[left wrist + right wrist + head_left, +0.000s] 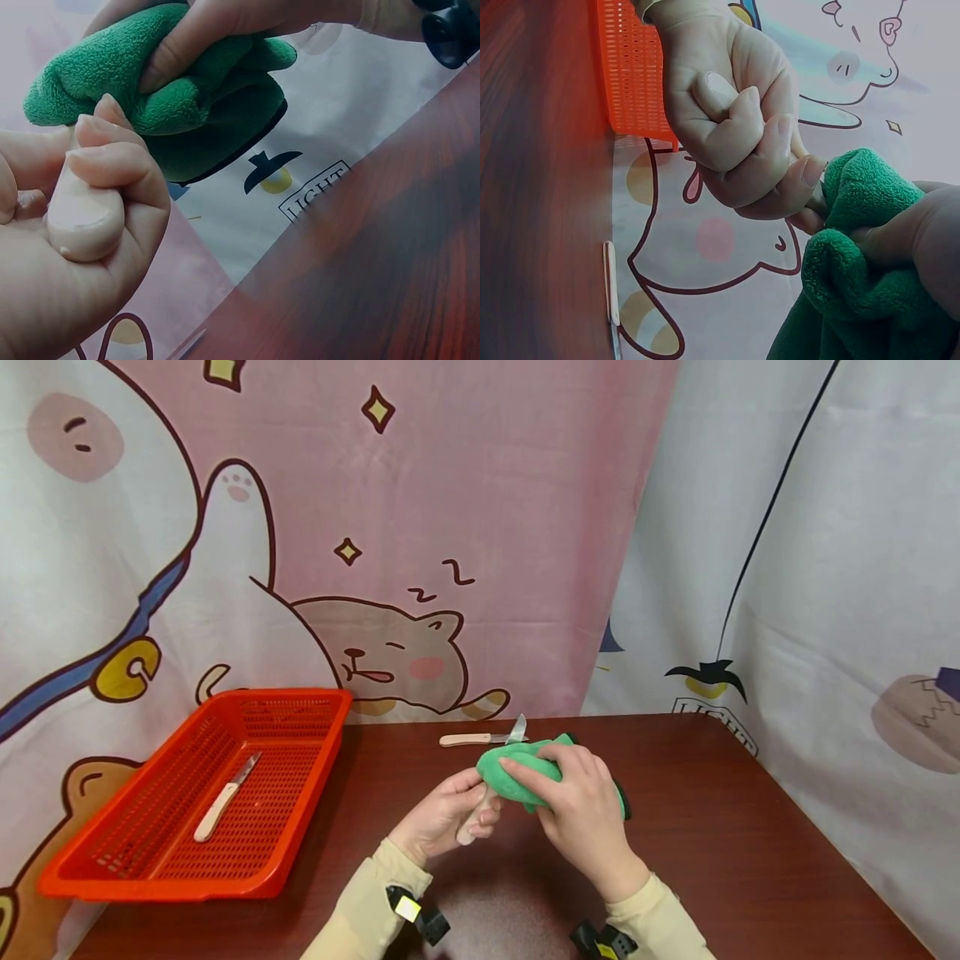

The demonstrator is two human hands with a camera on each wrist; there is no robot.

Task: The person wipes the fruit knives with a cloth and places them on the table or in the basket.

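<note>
My left hand (442,814) grips a knife by its pale handle (471,828), the fingers curled around it. The left wrist view shows the rounded handle end (86,225) in the palm. A green cloth (517,777) with a dark edge is folded around the blade, and the blade tip (517,728) sticks out beyond it. My right hand (592,814) pinches the cloth over the blade, with the rest of the cloth hanging loose below in the right wrist view. Most of the blade is hidden by the cloth.
A second pale-handled knife (467,739) lies at the table's back edge, behind the cloth. An orange-red plastic basket (300,852) stands on the left with another knife (225,802) inside. Printed curtains (510,485) hang behind the brown table (712,860).
</note>
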